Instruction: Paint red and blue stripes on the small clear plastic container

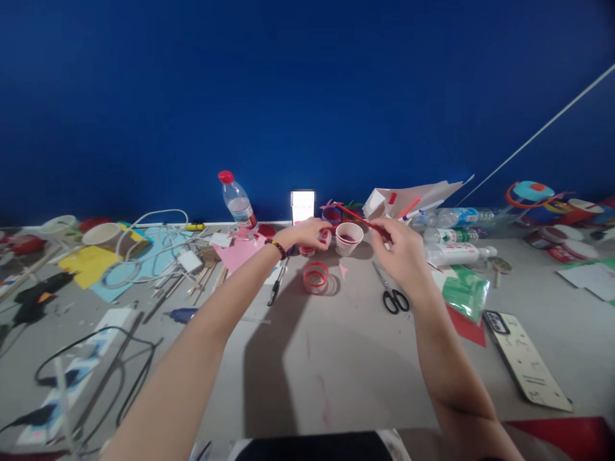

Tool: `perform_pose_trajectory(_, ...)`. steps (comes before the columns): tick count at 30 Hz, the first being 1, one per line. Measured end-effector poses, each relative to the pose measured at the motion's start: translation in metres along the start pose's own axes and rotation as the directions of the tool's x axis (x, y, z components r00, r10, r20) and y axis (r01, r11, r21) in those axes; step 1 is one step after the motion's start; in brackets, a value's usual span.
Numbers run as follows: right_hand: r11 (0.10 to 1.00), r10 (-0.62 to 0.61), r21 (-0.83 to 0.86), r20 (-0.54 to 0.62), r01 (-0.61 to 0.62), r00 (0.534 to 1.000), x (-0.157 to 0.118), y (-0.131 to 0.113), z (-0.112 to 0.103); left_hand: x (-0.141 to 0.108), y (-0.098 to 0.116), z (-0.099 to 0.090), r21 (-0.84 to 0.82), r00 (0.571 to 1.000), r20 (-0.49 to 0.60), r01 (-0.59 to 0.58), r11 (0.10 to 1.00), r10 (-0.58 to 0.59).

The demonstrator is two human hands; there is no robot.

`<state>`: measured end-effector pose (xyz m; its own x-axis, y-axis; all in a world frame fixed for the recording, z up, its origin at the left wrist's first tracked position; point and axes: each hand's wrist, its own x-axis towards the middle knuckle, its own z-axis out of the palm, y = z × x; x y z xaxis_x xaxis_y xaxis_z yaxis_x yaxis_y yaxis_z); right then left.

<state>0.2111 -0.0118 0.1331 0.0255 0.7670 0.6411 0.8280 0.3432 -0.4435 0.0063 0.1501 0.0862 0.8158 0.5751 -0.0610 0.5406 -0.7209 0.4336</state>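
My right hand (396, 246) is closed around a thin red stick (355, 214), whose far end points left above a white paper cup (348, 238) with a red rim and dark contents. My left hand (310, 234) is closed at a small red and pink container (325, 238), just left of the cup; its fingers wrap the container's side. Below that hand, a clear ring-like cup with red bands (316, 278) stands on the table. Black-handled scissors (394, 299) lie under my right hand. A small pink paper scrap (343, 270) is near the cup.
A red-capped bottle (237, 203) and pink paper (235, 253) are at the left, beyond them cables and a power strip (81, 371). Clear bottles (451, 254), a green packet (466, 291) and a phone (526, 358) lie right. A lit screen (303, 205) stands behind.
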Motion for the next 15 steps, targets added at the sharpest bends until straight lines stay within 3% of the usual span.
perform_pose_trajectory(2, 1.0, 0.003, 0.009, 0.009, -0.003, 1.0, 0.0, 0.0, 0.001, -0.008, -0.01, -0.004, -0.058, 0.999, -0.044, 0.021, 0.998, -0.023)
perform_pose_trajectory(6, 1.0, 0.0, 0.008, 0.014, -0.001, 1.0, -0.001, -0.001, 0.001, -0.027, -0.023, -0.011, -0.123, 0.971, -0.162, 0.159, 0.98, -0.177)
perform_pose_trajectory(15, 1.0, -0.01, 0.004, 0.016, 0.01, 1.0, -0.002, -0.001, 0.002, -0.058, -0.008, -0.013, 0.033, 0.968, -0.106, 0.232, 0.972, -0.227)
